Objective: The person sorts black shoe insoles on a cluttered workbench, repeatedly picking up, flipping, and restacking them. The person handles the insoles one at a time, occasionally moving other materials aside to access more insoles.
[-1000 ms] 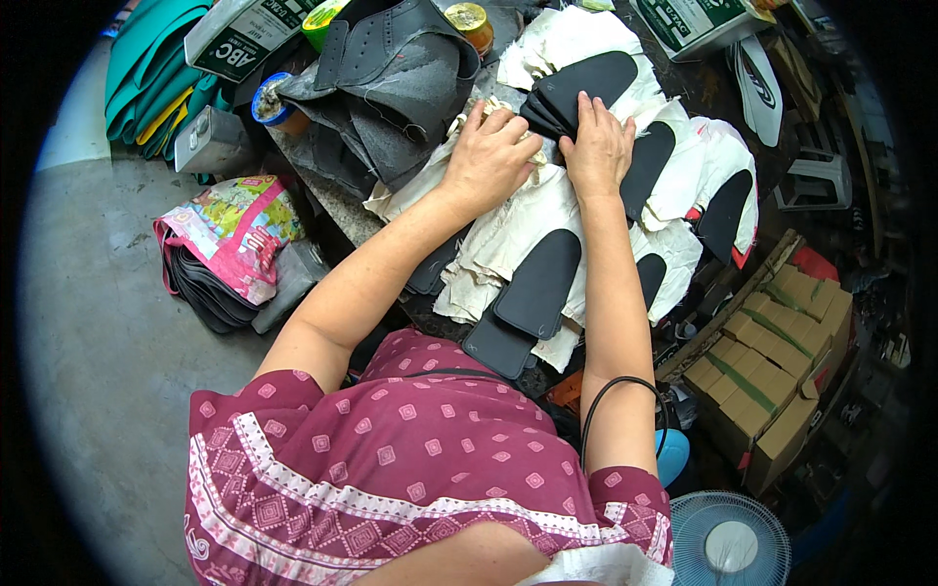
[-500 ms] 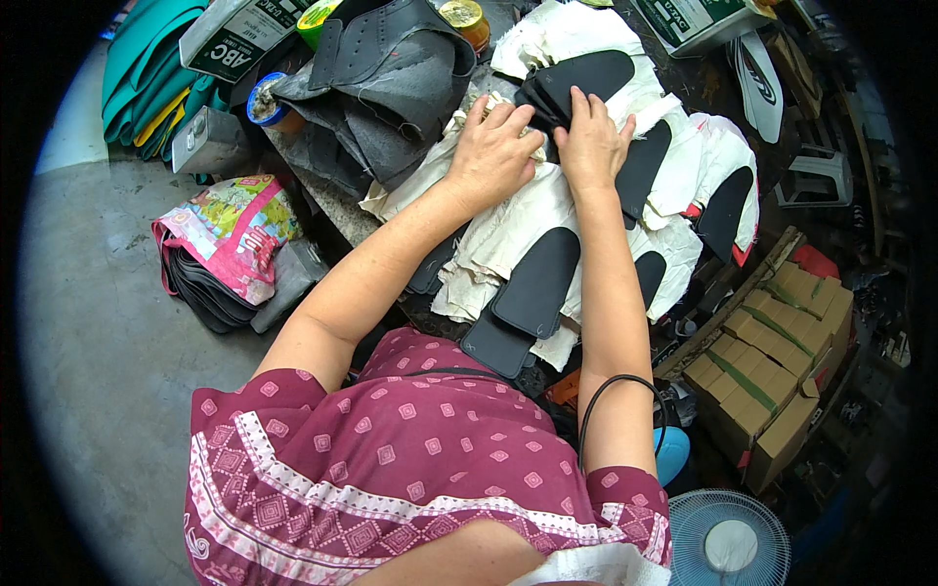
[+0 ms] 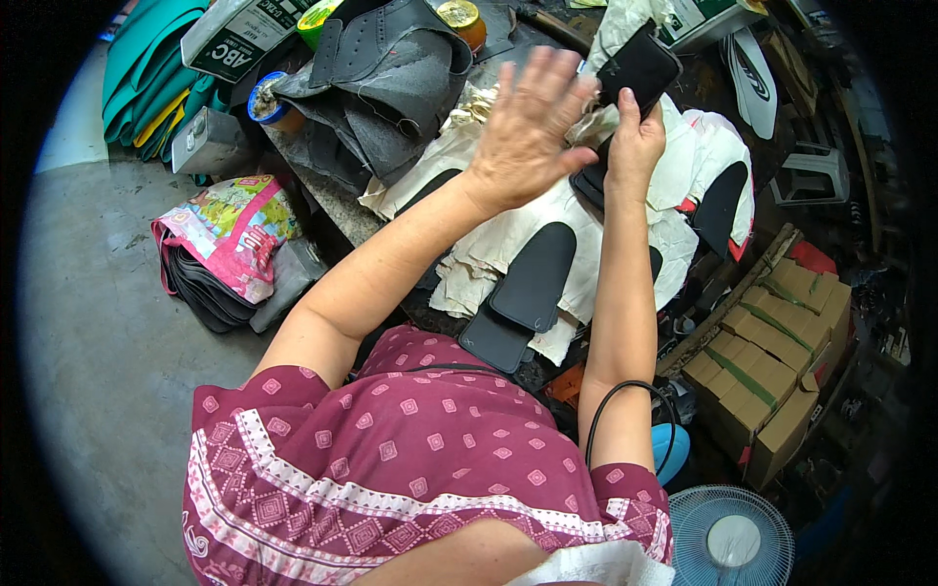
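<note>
The black piece (image 3: 640, 68) was in the right hand (image 3: 635, 151), over the far part of the white cloth (image 3: 498, 239). Its blunt end pointed away from the person, up and to the right; its long axis seemed to slant that way, though the near end was hidden. The right hand pinched it between thumb and fingers. The left hand (image 3: 528, 137), blurred, had its fingers spread beside it; whether it touched anything could not be told. Two more pieces (image 3: 537, 278) overlapped nearer the body, rounded ends pointing away. Beyond lay grey leather (image 3: 391, 107), a tin (image 3: 249, 39) with pale lettering on green, another lettered tin (image 3: 699, 24) and, lower left, a printed pink bag (image 3: 234, 239).
</note>
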Motion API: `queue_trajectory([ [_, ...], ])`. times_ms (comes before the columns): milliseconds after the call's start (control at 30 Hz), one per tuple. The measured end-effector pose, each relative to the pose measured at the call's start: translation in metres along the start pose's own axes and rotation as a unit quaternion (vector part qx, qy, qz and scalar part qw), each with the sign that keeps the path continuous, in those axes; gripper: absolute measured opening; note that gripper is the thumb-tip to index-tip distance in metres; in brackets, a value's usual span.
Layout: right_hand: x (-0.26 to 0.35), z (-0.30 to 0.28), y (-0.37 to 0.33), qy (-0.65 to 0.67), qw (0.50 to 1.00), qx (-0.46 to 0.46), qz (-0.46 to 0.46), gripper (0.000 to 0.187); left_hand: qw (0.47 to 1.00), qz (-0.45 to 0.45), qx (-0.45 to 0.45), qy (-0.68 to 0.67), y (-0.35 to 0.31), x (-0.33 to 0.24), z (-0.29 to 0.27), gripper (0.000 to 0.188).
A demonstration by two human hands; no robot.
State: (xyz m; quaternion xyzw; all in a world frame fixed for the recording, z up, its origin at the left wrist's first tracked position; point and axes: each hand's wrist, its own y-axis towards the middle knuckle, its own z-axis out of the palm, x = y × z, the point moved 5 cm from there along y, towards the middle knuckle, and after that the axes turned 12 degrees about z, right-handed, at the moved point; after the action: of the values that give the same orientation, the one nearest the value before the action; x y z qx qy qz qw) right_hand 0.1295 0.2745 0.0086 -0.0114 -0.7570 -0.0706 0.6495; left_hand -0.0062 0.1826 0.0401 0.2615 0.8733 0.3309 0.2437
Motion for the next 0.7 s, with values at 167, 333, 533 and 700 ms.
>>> queue_trajectory([
  [167, 0.011, 0.016, -0.041, 0.362, 0.918, 0.122, 0.111, 0.026, 0.996, 0.080, -0.011, -0.042, 0.041, 0.004, 0.018, 0.063],
  [333, 0.007, -0.001, -0.048, 0.393, 0.889, 0.108, 0.209, 0.026, 0.992, -0.011, -0.126, -0.022, 0.044, 0.031, 0.016, 0.029],
  [533, -0.015, -0.017, -0.058, 0.391, 0.881, 0.094, 0.248, 0.023, 0.994, -0.018, -0.096, -0.050, 0.047, 0.046, 0.026, 0.014],
  [700, -0.016, -0.040, -0.056, 0.449, 0.851, 0.045, 0.268, 0.023, 0.964, -0.230, 0.120, 0.050, 0.031, 0.115, 0.046, 0.027],
])
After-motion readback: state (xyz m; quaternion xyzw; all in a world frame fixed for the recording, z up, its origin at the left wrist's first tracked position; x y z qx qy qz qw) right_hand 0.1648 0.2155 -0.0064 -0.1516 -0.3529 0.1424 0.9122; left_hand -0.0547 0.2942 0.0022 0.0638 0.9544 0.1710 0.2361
